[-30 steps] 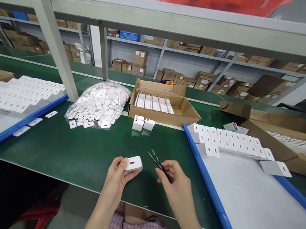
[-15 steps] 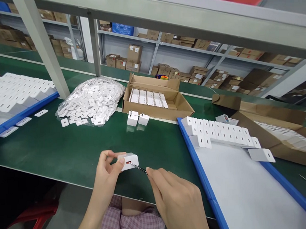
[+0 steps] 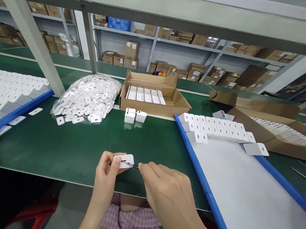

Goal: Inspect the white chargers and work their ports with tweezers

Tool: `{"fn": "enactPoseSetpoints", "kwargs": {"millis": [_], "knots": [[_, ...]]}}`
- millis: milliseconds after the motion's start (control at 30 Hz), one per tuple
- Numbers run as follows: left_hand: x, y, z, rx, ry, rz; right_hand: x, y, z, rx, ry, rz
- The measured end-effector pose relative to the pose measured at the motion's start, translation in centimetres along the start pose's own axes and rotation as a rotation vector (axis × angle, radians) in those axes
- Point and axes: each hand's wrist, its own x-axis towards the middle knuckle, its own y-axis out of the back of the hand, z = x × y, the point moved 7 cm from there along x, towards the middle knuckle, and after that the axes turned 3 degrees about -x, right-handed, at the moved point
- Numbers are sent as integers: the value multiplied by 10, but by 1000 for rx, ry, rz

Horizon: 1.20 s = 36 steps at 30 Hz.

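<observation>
My left hand (image 3: 107, 174) holds a small white charger block (image 3: 125, 161) with a red port facing me, just above the green bench's near edge. My right hand (image 3: 166, 191) pinches thin black tweezers (image 3: 134, 166), whose tips touch the port end of the charger. Two more white charger blocks (image 3: 134, 116) stand side by side on the bench further back.
A clear bag of white plastic covers (image 3: 87, 97) lies at the back left. An open cardboard box (image 3: 154, 99) holds rows of parts. Blue-edged trays (image 3: 195, 160) with rows of white chargers sit right and far left. More cardboard boxes (image 3: 275, 122) lie at the right.
My right hand has brought the tweezers from held apart to the charger's port end. My left hand has turned the charger slightly. The camera has tilted down and closer.
</observation>
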Motion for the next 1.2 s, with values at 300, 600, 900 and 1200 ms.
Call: {"fn": "enactPoseSetpoints", "kwargs": {"millis": [300,600,900,1200], "knots": [[-7,-2,16,38,-101,50,-59,-43,51,484,-411,-80],[-23,-31,-3,23,-57,-114,-67,-82,50,1114,-606,36],[-15,-36,-20,58,-74,-174,-56,-65,33,793,-545,146],[-8,-50,-3,-69,-127,-305,-51,-74,65,806,-499,-104]]}}
